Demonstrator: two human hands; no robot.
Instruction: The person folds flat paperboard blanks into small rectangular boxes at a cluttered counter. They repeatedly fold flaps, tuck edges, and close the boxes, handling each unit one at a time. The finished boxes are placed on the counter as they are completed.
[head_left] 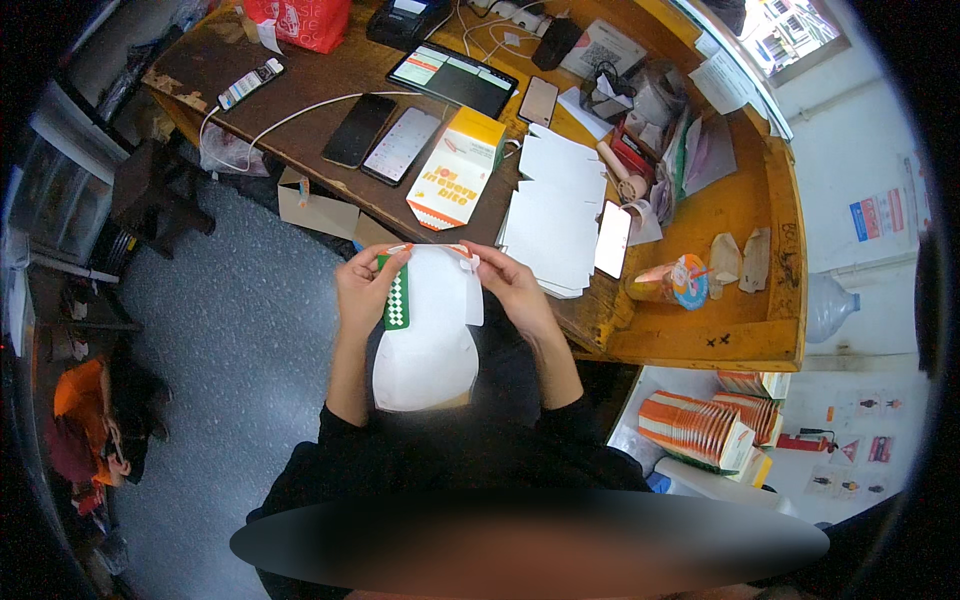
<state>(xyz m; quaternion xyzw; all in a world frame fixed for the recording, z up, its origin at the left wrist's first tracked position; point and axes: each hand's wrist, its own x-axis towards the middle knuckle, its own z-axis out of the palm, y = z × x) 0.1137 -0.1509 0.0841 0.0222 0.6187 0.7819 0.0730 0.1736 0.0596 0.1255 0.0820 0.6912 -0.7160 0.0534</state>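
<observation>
Between both hands I hold a white cardboard box blank (430, 310), its plain inner side facing up and a green checked flap on its left. My left hand (368, 285) pinches the upper left corner, thumb on top. The upper right corner is gripped by my right hand (508, 285), near a small folded tab. Orange print shows along the top edge. Just beyond, a yellow and white printed carton (458, 170) lies flat on the wooden desk (290, 110). A stack of white box blanks (552, 210) rests to its right.
Phones (400, 145) and a tablet (455, 78) lie on the desk, with a white cable curving across it. A cup with a straw (685, 280) stands at the right. Stacked printed cartons (690, 428) fill a lower right surface. Another person (90, 420) sits at far left.
</observation>
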